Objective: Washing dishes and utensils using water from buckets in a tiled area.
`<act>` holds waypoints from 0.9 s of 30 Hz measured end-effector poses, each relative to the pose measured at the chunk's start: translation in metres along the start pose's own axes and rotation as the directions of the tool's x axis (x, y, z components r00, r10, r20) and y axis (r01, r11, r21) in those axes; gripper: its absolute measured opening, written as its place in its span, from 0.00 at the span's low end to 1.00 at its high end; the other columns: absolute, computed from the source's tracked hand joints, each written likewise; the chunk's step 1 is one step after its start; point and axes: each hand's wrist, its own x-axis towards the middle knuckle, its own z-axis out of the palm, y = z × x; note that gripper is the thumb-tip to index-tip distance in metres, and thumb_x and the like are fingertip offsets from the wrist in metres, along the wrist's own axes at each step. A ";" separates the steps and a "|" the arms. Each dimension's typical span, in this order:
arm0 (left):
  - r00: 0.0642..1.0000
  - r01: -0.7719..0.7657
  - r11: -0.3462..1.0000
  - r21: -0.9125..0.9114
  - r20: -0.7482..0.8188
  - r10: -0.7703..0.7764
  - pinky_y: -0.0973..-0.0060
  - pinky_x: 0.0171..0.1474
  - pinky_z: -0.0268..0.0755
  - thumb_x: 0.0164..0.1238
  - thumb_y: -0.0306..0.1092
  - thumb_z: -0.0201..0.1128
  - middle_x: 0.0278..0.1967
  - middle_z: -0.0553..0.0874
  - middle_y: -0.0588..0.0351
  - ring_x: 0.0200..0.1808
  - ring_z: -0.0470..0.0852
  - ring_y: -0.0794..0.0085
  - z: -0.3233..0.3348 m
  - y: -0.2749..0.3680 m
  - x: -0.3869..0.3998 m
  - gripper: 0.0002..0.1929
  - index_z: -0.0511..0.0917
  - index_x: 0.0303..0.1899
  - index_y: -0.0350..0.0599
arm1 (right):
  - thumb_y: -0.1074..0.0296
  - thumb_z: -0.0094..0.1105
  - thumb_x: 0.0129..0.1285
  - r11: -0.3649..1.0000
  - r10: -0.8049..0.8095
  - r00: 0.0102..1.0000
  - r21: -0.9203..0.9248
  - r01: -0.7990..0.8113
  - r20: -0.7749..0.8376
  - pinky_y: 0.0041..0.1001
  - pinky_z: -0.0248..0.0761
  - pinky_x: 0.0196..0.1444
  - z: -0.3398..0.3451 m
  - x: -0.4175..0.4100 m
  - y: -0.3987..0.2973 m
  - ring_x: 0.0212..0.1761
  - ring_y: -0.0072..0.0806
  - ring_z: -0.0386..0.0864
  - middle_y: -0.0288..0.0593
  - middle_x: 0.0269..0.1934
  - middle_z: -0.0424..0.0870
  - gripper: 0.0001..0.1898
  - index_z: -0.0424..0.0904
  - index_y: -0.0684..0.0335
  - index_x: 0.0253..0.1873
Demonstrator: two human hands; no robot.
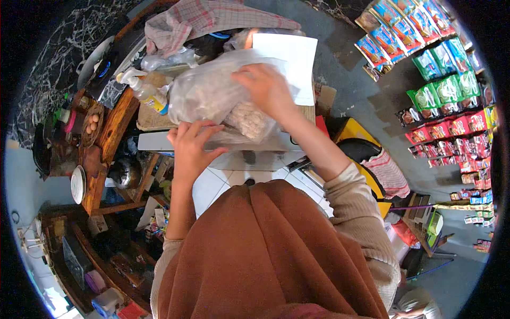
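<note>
A large translucent plastic bag (207, 85) lies crumpled across the cluttered surface before me. By its near right part is a clear bag of pale, crumbly food (249, 121). My left hand (193, 145) is at the near left edge of the large bag, fingers spread and thumb apart; whether it pinches the film is unclear. My right hand (263, 89), blurred, is over the right part of the large bag, fingers bent; its grip on the plastic cannot be made out. A spray bottle (147, 93) with a yellow label stands left of the bag.
White paper (305, 67) lies right of the bag, and a checked cloth (223, 16) behind it. Eggs in a basket (92, 123) sit at left by a wooden beam (115, 131). Hanging sachets (446, 91) line the right wall. Part of another person (418, 305) shows at lower right.
</note>
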 end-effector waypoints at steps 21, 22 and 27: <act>0.581 0.167 -0.515 -0.841 0.506 -0.637 0.74 0.41 0.74 0.49 0.24 0.58 0.60 0.65 0.42 0.42 0.79 0.64 -0.016 -0.026 -0.248 0.40 0.48 0.66 0.46 | 0.67 0.66 0.47 0.917 -0.206 0.973 0.366 0.156 0.104 0.41 0.59 0.57 0.043 -0.057 -0.165 0.55 0.41 0.68 0.45 0.54 0.69 0.11 0.82 0.44 0.38; 0.362 0.013 -0.516 -0.857 0.485 -0.796 0.72 0.42 0.73 0.50 0.27 0.57 0.57 0.67 0.44 0.42 0.78 0.64 -0.003 -0.037 -0.281 0.35 0.55 0.62 0.44 | 0.68 0.66 0.48 0.911 -0.203 0.975 0.383 0.152 0.096 0.43 0.58 0.58 0.049 -0.062 -0.173 0.56 0.43 0.65 0.49 0.56 0.66 0.12 0.81 0.45 0.40; -0.402 -0.319 -0.292 -0.902 0.408 -0.820 0.65 0.46 0.68 0.54 0.35 0.56 0.42 0.74 0.57 0.38 0.74 0.63 0.098 -0.160 -0.495 0.07 0.71 0.35 0.47 | 0.74 0.63 0.51 0.967 -0.081 0.996 0.246 0.071 0.029 0.42 0.60 0.59 0.068 -0.076 -0.189 0.62 0.51 0.58 0.59 0.59 0.57 0.17 0.73 0.59 0.47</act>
